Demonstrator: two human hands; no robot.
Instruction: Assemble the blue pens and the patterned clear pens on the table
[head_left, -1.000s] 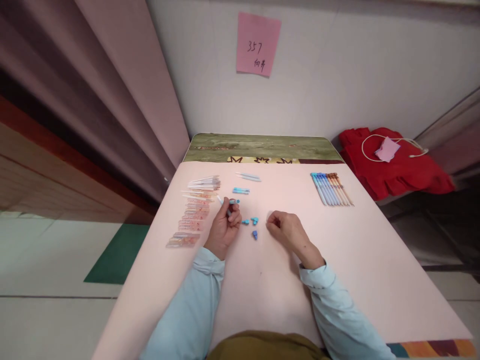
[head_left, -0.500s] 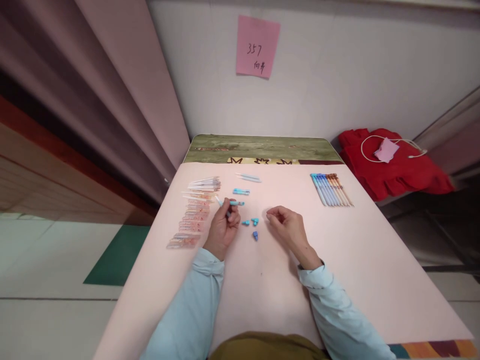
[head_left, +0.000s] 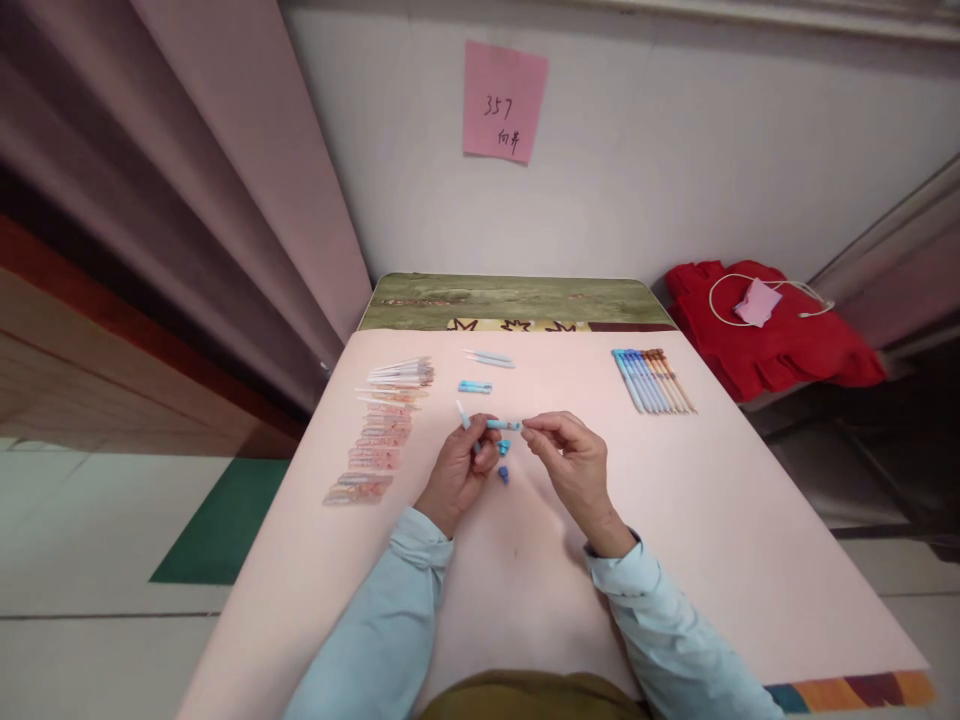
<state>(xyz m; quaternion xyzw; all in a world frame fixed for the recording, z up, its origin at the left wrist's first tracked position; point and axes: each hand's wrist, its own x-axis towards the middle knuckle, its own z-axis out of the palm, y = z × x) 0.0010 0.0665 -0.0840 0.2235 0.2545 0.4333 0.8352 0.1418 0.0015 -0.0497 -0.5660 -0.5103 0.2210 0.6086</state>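
My left hand [head_left: 459, 468] is closed round a thin white-and-blue pen barrel [head_left: 498, 425]; a pale end sticks out up and to the left. My right hand [head_left: 566, 455] pinches at the barrel's blue right end with thumb and forefinger. Whether it holds a separate small piece I cannot make out. Small blue pen parts [head_left: 503, 471] lie on the pink table [head_left: 697, 520] just below the two hands.
A row of finished blue and brown pens [head_left: 652, 379] lies at the back right. Pink patterned barrels [head_left: 375, 445] and thin refills [head_left: 401, 371] sit in a column at the left. More blue parts [head_left: 475, 386] lie behind the hands. A red cloth [head_left: 765, 335] with a white cable lies off the table's right.
Both hands have come together over the table's middle: the left hand swung the barrel to the right and the right hand moved left and up onto its blue end.
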